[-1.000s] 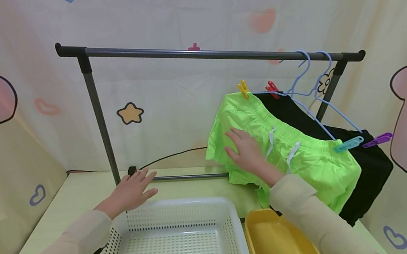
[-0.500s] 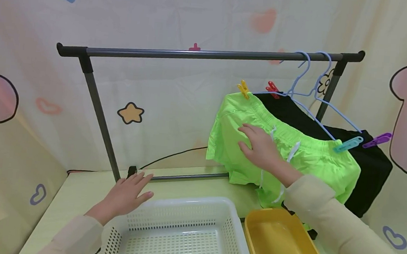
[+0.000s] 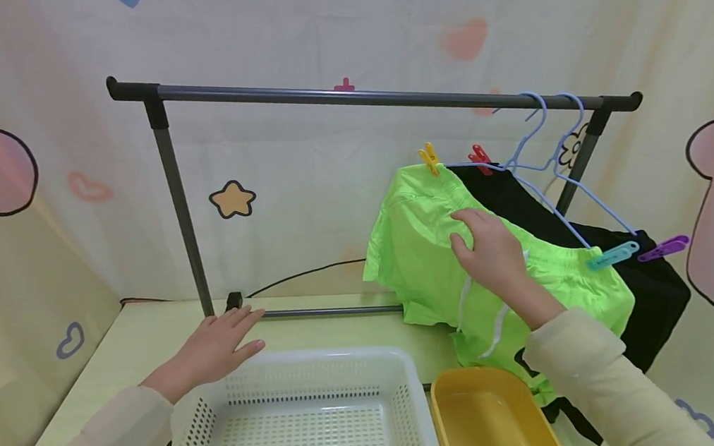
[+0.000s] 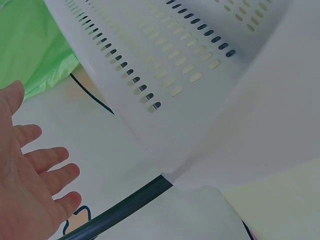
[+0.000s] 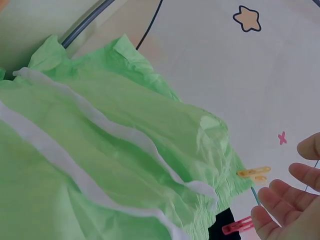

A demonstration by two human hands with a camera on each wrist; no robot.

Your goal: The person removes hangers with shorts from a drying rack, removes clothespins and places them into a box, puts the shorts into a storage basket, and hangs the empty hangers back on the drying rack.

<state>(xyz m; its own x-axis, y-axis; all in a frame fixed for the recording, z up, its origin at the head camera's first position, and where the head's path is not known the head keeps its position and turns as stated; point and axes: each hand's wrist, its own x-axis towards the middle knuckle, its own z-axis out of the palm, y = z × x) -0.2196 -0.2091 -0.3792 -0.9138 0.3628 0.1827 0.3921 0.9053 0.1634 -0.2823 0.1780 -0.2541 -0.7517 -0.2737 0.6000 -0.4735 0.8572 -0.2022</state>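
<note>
Bright green shorts with white drawstrings hang from a blue hanger, pinned by a yellow clothespin and a teal clothespin. Behind them hangs a black garment with a red clothespin and a purple clothespin. My right hand is in front of the shorts' waistband, fingers loosely bent and holding nothing. In the right wrist view its spread fingers show apart from the cloth. Holding nothing, my left hand hovers by the white basket's back left corner.
A dark metal rack spans the back, both hangers at its right end. Its lower bar runs low behind the basket. A yellow tray stands right of the basket. A patterned curtain closes off the back.
My right hand has moved right and slightly up across the front of the green shorts. The left hand has drifted slightly left and down. The shorts hang almost unchanged.
</note>
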